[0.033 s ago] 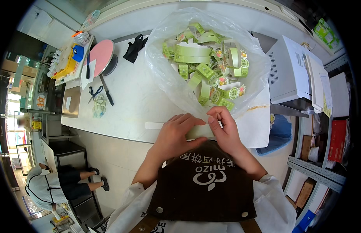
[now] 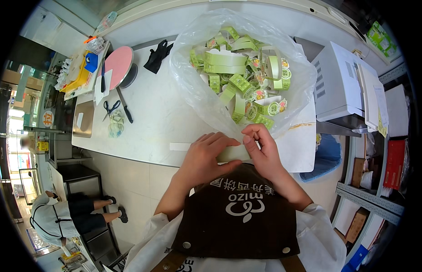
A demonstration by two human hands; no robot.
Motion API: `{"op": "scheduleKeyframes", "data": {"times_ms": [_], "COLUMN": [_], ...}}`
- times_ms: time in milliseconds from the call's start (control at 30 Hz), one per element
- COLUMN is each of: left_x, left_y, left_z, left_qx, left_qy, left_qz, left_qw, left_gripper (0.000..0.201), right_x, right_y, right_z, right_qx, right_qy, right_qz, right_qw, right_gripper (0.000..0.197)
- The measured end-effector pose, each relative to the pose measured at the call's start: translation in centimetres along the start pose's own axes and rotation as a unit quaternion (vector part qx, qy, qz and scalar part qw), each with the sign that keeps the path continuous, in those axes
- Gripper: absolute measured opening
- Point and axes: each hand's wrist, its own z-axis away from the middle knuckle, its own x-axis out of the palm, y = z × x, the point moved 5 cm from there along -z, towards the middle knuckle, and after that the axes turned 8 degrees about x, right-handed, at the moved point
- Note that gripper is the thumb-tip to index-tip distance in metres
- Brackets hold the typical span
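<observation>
Close to my apron, at the table's front edge, a pale paper strip (image 2: 230, 156) is held between both hands. My left hand (image 2: 205, 153) is closed round its left part, thumb below and fingers above. My right hand (image 2: 264, 152) pinches the right end between thumb and fingers. A flat white strip end (image 2: 179, 146) sticks out left of my left hand; whether it belongs to the same piece is hidden by the hand. Just beyond, a large clear plastic bag (image 2: 186, 84) lies spread open, holding many green paper bands (image 2: 225, 62), some curled into loops, with printed round labels.
On the white table (image 2: 149, 109) lie scissors (image 2: 112, 108), a knife (image 2: 125, 105), a crumpled wrapper (image 2: 115, 124), a black bag (image 2: 158, 56) and a pink turntable (image 2: 118, 67). A white appliance (image 2: 339, 81) stands right. Another person (image 2: 54, 217) is at far left.
</observation>
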Motion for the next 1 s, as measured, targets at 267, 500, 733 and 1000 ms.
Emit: {"op": "scheduleKeyframes", "data": {"times_ms": [267, 500, 733, 1000], "left_x": [-0.4, -0.3, -1.5, -0.9], "left_y": [-0.2, -0.7, -1.3, -1.9], "left_z": [-0.1, 0.1, 0.1, 0.6], "left_qx": [0.035, 0.049, -0.036, -0.061], "left_qy": [0.01, -0.013, 0.112, 0.081], "left_qz": [0.005, -0.026, 0.036, 0.141], "left_qw": [0.999, 0.998, 0.992, 0.985], "left_gripper": [0.043, 0.057, 0.081, 0.07], "right_x": [-0.3, 0.2, -0.3, 0.5], "right_y": [-0.3, -1.1, -1.2, -1.3], "right_z": [-0.3, 0.0, 0.0, 0.1], "right_qx": [0.012, 0.058, 0.06, -0.048], "right_qy": [-0.051, -0.147, -0.158, -0.138], "right_qz": [0.022, 0.058, 0.026, 0.141], "right_qw": [0.998, 0.986, 0.985, 0.979], "right_gripper": [0.021, 0.019, 0.02, 0.021]}}
